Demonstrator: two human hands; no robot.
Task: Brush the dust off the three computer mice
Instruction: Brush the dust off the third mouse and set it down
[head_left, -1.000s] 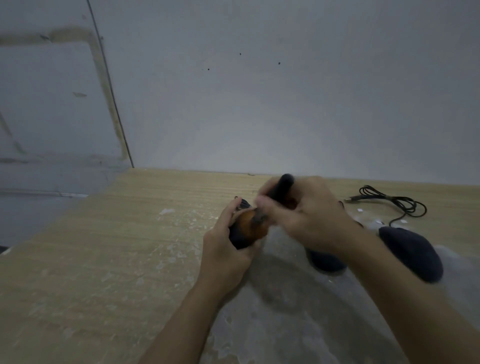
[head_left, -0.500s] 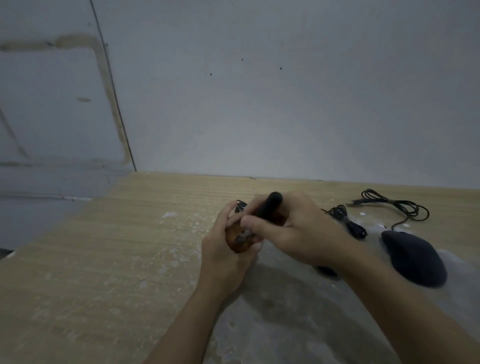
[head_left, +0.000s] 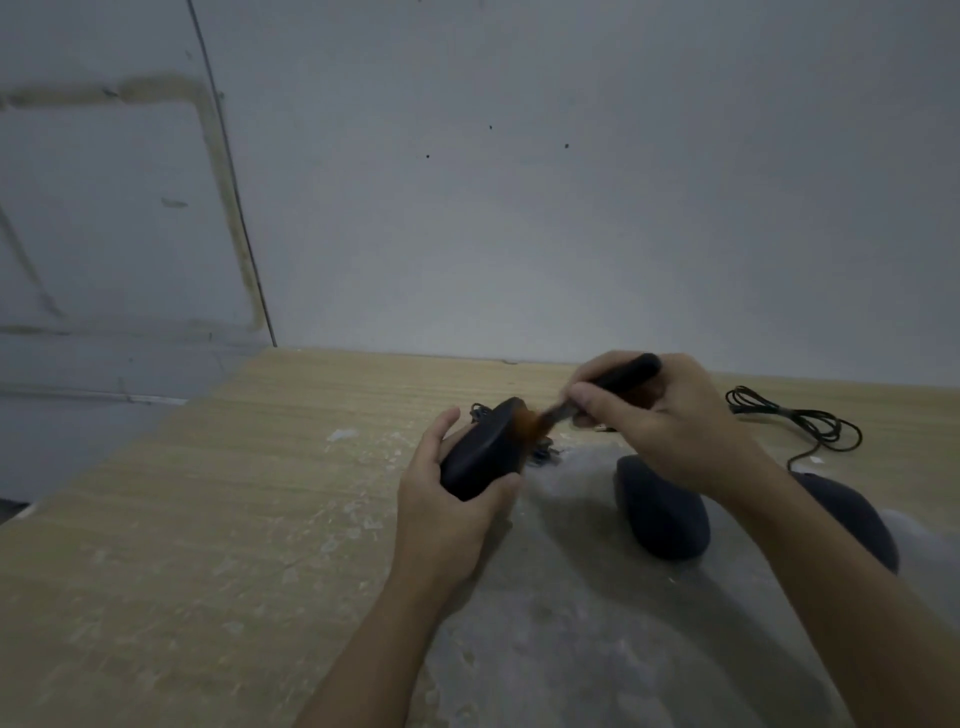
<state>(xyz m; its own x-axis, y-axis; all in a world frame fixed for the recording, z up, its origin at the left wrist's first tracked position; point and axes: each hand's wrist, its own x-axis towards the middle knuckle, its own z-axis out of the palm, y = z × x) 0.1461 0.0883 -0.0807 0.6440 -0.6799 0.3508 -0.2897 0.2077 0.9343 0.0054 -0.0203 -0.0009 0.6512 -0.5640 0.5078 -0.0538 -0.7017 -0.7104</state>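
Observation:
My left hand (head_left: 441, 514) grips a black computer mouse (head_left: 480, 457) and holds it tilted above the wooden table (head_left: 208, 519). My right hand (head_left: 660, 415) holds a small brush (head_left: 618, 382) by its black handle. Its orange-brown bristles (head_left: 530, 423) touch the far end of the held mouse. A second dark mouse (head_left: 662, 512) lies on the table under my right wrist. A third dark mouse (head_left: 857, 519) lies further right, partly hidden by my right forearm.
A black cable (head_left: 800, 421) lies coiled at the back right near the grey wall (head_left: 519, 208). White dust and flecks are spread over the table's middle. The table's left edge drops off to a grey floor.
The held mouse now shows its dark top, tilted up, and the brush has swung up and right so its bristles sit at the mouse's far end. The view has dropped lower and moved closer.

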